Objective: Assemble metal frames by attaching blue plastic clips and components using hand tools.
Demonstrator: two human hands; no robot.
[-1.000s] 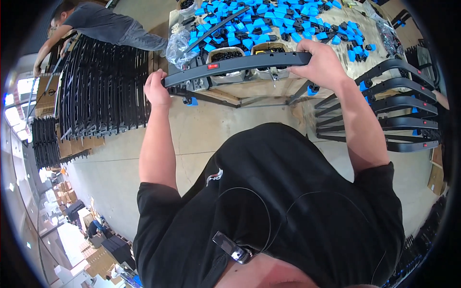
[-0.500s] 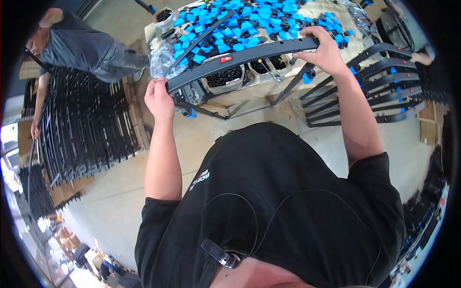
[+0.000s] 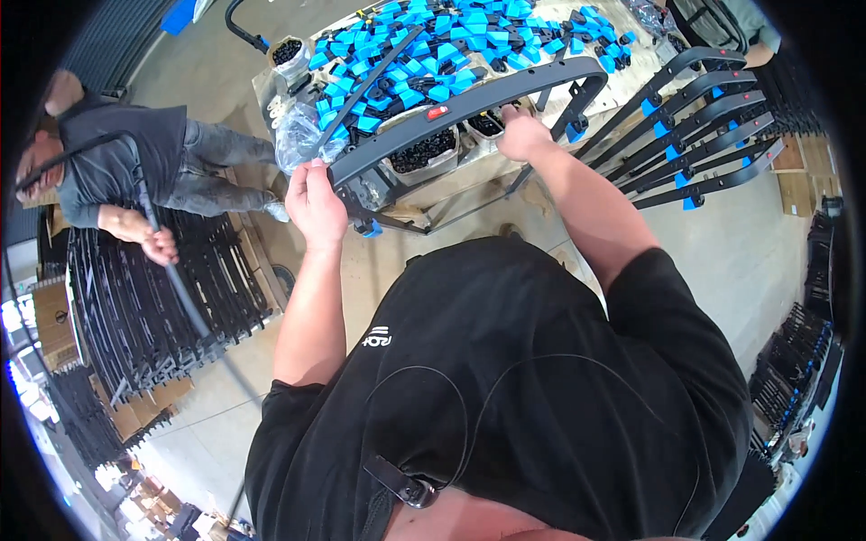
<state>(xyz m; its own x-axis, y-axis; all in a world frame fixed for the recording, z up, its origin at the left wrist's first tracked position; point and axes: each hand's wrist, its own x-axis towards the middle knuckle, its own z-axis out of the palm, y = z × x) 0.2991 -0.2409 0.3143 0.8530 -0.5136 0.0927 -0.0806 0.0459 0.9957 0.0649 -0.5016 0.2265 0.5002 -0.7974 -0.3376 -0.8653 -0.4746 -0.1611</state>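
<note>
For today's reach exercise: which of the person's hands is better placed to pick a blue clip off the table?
Probably the right hand: it grips the black bar beside the blue clips, while the left hand sits at the table's edge.

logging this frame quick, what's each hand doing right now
Left hand: closed on the left end of the long dark curved bar.
Right hand: on the same bar's underside near the middle; grip cannot be told.

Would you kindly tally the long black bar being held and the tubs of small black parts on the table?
Bar: 1
Tubs: 3
Total: 4
</note>
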